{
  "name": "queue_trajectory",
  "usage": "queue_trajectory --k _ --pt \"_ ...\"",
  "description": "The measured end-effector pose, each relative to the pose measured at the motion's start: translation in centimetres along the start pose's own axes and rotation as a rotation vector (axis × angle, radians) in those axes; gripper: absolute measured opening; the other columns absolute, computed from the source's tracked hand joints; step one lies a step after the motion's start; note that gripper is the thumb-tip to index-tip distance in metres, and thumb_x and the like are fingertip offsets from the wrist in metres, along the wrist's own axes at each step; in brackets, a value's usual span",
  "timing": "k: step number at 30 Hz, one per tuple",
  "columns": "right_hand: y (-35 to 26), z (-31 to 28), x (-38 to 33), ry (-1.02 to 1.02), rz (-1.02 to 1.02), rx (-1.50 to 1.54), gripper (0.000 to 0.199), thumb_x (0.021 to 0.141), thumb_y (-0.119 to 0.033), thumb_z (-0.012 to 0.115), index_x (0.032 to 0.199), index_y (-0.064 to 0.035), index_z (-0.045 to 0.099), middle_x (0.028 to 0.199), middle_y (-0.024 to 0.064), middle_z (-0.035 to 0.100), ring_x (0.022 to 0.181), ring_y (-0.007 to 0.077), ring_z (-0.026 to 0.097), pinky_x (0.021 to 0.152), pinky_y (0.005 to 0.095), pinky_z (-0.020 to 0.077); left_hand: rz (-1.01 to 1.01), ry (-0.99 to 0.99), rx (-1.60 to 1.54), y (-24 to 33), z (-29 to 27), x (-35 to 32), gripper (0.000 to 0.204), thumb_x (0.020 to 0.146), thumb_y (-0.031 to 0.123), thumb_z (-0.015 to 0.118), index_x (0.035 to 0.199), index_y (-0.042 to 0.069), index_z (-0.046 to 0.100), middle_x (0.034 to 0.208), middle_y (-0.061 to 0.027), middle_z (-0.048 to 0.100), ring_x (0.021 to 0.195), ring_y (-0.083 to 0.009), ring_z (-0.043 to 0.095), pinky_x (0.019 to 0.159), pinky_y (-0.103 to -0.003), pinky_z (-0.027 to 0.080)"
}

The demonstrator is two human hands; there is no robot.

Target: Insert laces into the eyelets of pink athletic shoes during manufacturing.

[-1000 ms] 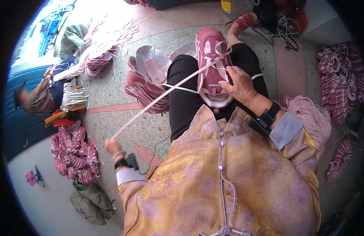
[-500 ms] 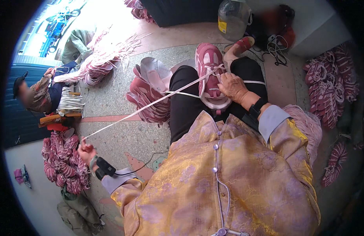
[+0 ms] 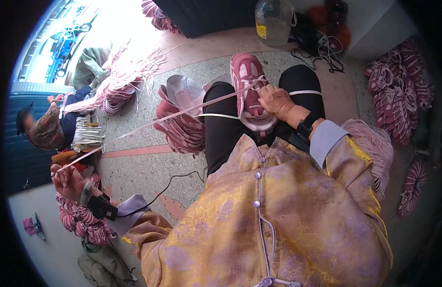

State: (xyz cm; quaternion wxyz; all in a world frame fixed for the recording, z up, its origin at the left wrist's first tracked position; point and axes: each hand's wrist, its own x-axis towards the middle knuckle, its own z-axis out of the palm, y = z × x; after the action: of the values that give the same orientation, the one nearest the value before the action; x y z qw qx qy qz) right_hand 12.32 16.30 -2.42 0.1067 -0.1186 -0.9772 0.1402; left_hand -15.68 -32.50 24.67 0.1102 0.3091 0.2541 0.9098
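A pink and white sneaker [image 3: 245,99] lies across my lap, toe pointing away from me. From its eyelets a pale flat shoelace [image 3: 175,115] runs taut to the far left. My left hand [image 3: 68,182] is closed on the far end of that lace, arm stretched out. Against the right side of the sneaker, my right hand [image 3: 277,102] grips the edge by the eyelets, its fingertips partly hidden. A narrow white band [image 3: 304,92] crosses my thighs. Whether the sneaker has a sole cannot be seen.
Stacked pink shoe uppers [image 3: 183,134] stand left of my knee. Pink laces [image 3: 374,148] hang at my right, near bundled uppers [image 3: 400,91]. More bundles [image 3: 89,215] lie below my left hand. Another person [image 3: 46,126] sits at left by white laces [image 3: 87,134]. A clear jug [image 3: 273,26] stands ahead.
My left hand has moved farther out to the left, drawing more lace through the sneaker. The right hand has stayed on the sneaker's edge.
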Motion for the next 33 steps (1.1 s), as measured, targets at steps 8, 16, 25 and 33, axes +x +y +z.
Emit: queue_trajectory --k 8,16,25,33 --pt "1.1 -1.2 1.8 -0.009 0.463 0.305 0.031 0.078 -0.022 0.054 0.101 -0.0035 0.044 0.086 0.0239 0.060 0.081 0.0398 0.059 0.071 0.0466 0.0470 -0.044 0.214 0.145 1.0 -1.5 0.5 0.018 0.080 0.002 0.049 0.066 0.006 0.038 0.065 -0.0038 0.039 0.042 -0.0091 0.033 0.048 -0.024 0.034" --pt "2.8 0.2 4.1 -0.030 0.355 0.232 0.023 0.072 -0.012 0.052 0.095 -0.0095 0.049 0.089 0.0187 0.057 0.083 0.0381 0.057 0.070 0.0450 0.0464 -0.044 0.484 0.230 2.2 -5.8 -1.1 0.017 0.080 0.006 0.047 0.066 0.006 0.038 0.061 -0.0051 0.041 0.040 -0.0106 0.031 0.044 -0.024 0.032" --pt "2.9 0.1 4.4 0.287 0.224 0.286 0.020 0.078 -0.014 0.049 0.097 -0.0121 0.056 0.084 0.0128 0.061 0.077 0.0334 0.060 0.067 0.0413 0.0491 -0.026 0.780 0.291 1.5 -7.9 -2.1 0.011 0.081 0.006 0.045 0.072 0.004 0.040 0.059 -0.0048 0.038 0.041 -0.0124 0.033 0.044 -0.025 0.032" --pt "2.9 -0.6 5.3 0.213 0.452 0.917 0.019 0.079 -0.018 0.052 0.085 -0.0043 0.063 0.073 0.0079 0.064 0.068 0.0208 0.061 0.061 0.0314 0.0476 -0.055 0.814 0.369 0.8 -9.0 -3.2 0.015 0.085 0.012 0.044 0.073 0.004 0.039 0.060 -0.0048 0.039 0.043 -0.0126 0.035 0.043 -0.026 0.033"
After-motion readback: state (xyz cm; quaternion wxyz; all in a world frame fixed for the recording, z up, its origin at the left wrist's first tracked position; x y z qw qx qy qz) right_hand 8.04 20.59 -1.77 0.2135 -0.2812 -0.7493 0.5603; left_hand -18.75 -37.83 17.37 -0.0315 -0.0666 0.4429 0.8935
